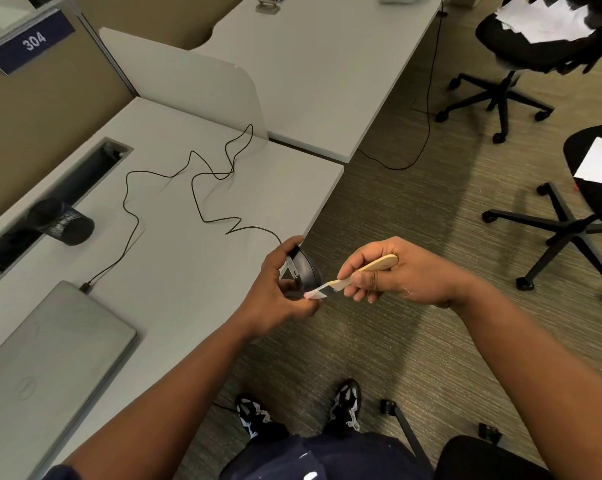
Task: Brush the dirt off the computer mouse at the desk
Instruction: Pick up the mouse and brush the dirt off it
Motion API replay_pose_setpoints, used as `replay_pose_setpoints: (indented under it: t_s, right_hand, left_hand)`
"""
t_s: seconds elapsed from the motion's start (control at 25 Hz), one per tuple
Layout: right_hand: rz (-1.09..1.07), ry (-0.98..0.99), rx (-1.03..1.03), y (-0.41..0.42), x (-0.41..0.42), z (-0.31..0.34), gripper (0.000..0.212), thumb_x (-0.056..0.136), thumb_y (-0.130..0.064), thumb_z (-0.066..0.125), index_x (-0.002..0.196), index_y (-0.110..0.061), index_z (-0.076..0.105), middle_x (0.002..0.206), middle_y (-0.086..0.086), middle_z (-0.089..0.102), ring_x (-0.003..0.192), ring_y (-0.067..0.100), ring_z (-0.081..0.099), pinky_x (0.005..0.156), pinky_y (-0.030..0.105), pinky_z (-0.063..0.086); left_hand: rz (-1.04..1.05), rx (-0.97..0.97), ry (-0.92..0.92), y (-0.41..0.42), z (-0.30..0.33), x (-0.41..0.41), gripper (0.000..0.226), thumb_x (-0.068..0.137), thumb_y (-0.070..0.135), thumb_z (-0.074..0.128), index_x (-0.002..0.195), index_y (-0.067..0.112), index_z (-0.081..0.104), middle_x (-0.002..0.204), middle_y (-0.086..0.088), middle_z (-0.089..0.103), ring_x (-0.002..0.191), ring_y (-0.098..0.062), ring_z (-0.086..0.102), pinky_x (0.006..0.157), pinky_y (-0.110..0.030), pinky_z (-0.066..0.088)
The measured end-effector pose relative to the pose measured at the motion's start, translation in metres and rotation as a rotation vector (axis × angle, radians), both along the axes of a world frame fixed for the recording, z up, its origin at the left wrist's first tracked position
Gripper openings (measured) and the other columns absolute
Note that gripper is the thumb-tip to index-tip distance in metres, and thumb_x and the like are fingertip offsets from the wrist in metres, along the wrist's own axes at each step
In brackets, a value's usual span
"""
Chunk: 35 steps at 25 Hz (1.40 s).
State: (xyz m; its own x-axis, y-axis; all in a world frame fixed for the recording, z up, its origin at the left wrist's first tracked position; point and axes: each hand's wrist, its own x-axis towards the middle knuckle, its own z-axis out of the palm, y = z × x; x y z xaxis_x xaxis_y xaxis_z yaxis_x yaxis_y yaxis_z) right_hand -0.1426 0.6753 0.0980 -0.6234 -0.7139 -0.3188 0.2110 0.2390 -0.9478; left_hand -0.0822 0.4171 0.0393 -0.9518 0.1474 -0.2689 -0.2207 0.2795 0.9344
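Note:
My left hand (279, 289) holds a dark wired computer mouse (306, 271) tipped on its side, just past the desk's front edge above the carpet. My right hand (393, 271) grips a small brush (362, 270) by its pale wooden handle. The brush's light bristles (315, 294) touch the lower end of the mouse. The mouse's thin black cable (195, 199) loops back across the grey desk (175, 271).
A closed grey laptop (46, 368) lies at the desk's left with the cable plugged in. A black mesh cup (64, 221) lies on its side by the cable slot (50, 199). Office chairs (521, 64) with papers stand on the carpet to the right.

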Motion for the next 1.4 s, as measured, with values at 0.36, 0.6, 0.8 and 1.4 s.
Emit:
replay_pose_setpoints:
  t_s: [0.36, 0.6, 0.8, 1.4]
  right_hand:
    - [0.001, 0.004, 0.043, 0.015, -0.005, -0.001, 0.022, 0.093, -0.015, 0.07, 0.11, -0.003, 0.074, 0.099, 0.023, 0.077, 0.091, 0.035, 0.07, 0.074, 0.032, 0.059]
    - [-0.079, -0.066, -0.111, 0.014, -0.005, 0.0, 0.024, 0.091, -0.017, 0.069, 0.109, -0.004, 0.074, 0.104, 0.034, 0.072, 0.087, 0.03, 0.071, 0.071, 0.03, 0.059]
    - [-0.003, 0.003, -0.004, 0.011, -0.006, -0.008, 0.022, 0.092, -0.018, 0.072, 0.109, -0.005, 0.075, 0.099, 0.025, 0.076, 0.087, 0.031, 0.07, 0.072, 0.033, 0.058]
    - [-0.035, 0.014, 0.003, 0.011, -0.002, -0.011, 0.018, 0.093, -0.012, 0.071, 0.11, -0.006, 0.075, 0.102, 0.025, 0.076, 0.092, 0.034, 0.07, 0.076, 0.033, 0.06]
  left_hand:
    - [-0.001, 0.042, -0.056, -0.002, 0.005, -0.002, 0.107, 0.072, 0.003, 0.096, 0.145, 0.057, 0.04, 0.139, 0.028, 0.043, 0.112, -0.027, 0.071, 0.088, -0.043, 0.066]
    - [-0.03, 0.054, -0.069, -0.002, 0.007, -0.007, 0.112, 0.059, 0.023, 0.103, 0.144, 0.06, 0.041, 0.162, 0.011, 0.032, 0.12, -0.024, 0.068, 0.105, -0.05, 0.058]
    - [-0.038, 0.104, -0.07, -0.003, 0.009, -0.007, 0.118, 0.054, 0.018, 0.101, 0.148, 0.055, 0.038, 0.157, 0.009, 0.036, 0.116, -0.025, 0.069, 0.092, -0.039, 0.064]
    - [-0.004, 0.255, -0.044, 0.001, 0.009, -0.008, 0.117, 0.052, 0.027, 0.097, 0.152, 0.042, 0.037, 0.157, -0.001, 0.035, 0.116, -0.029, 0.071, 0.088, -0.037, 0.062]
